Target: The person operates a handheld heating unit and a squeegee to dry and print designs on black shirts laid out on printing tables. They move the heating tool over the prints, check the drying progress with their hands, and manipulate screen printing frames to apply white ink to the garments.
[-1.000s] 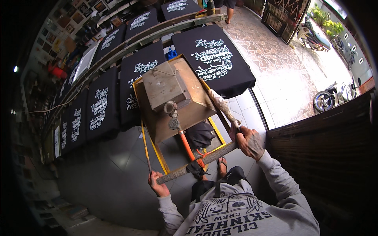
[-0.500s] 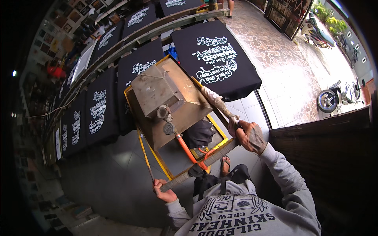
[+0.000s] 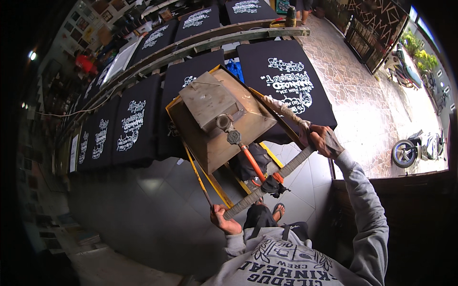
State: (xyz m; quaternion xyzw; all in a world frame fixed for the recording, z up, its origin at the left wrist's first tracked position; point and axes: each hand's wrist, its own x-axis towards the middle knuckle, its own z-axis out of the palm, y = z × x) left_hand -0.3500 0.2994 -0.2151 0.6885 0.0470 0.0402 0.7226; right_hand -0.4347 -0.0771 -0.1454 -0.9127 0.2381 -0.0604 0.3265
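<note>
A boxy metal heating unit with a valve and an orange hose sits in a yellow frame, beside the printed dark shirts. Across its near side runs a tape-wrapped crossbar. My left hand is closed round the crossbar's left end, touching a thin rod there. My right hand is closed at the bar's right end, by a sloping handle wrapped in pale cloth. A dark bundle lies partly hidden under the unit.
Dark printed shirts lie on rows of boards with wooden rails. A person's legs show at the far end. A doorway at right opens onto stone paving, with motorbikes and an open gate. My sandalled foot is below.
Both my hands and the heating unit have moved rightward in view, the right hand also upward, so the crossbar slants more steeply. The surroundings have also shifted right in the picture.
</note>
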